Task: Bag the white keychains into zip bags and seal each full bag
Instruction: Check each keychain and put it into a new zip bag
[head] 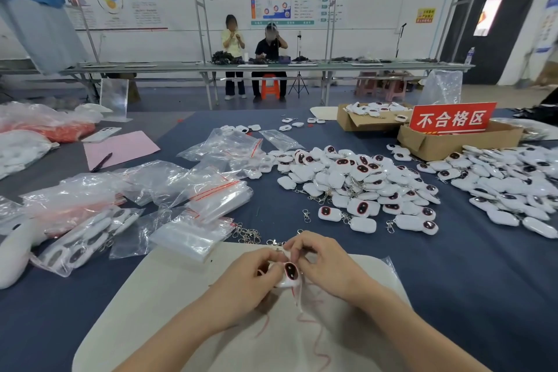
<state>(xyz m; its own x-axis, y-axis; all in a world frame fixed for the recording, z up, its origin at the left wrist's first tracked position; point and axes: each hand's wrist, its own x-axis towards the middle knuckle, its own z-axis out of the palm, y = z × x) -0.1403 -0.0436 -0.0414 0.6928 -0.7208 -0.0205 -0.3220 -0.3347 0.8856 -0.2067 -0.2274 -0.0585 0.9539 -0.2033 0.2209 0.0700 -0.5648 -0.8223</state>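
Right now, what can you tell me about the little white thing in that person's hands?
It is a white keychain, a small rounded case of glossy plastic, by its look. Its dark oval face, rimmed in red, shows two reddish dots and points toward the camera. The left hand and right hand both pinch it over a pale mat.

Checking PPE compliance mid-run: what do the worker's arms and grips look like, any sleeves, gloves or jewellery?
Nothing worn shows. The left grip and right grip are ungloved, with no ring on the fingers in view. The left forearm and right forearm are uncovered down to the frame's bottom edge: no sleeves, cuffs, watch, bracelet or markings.
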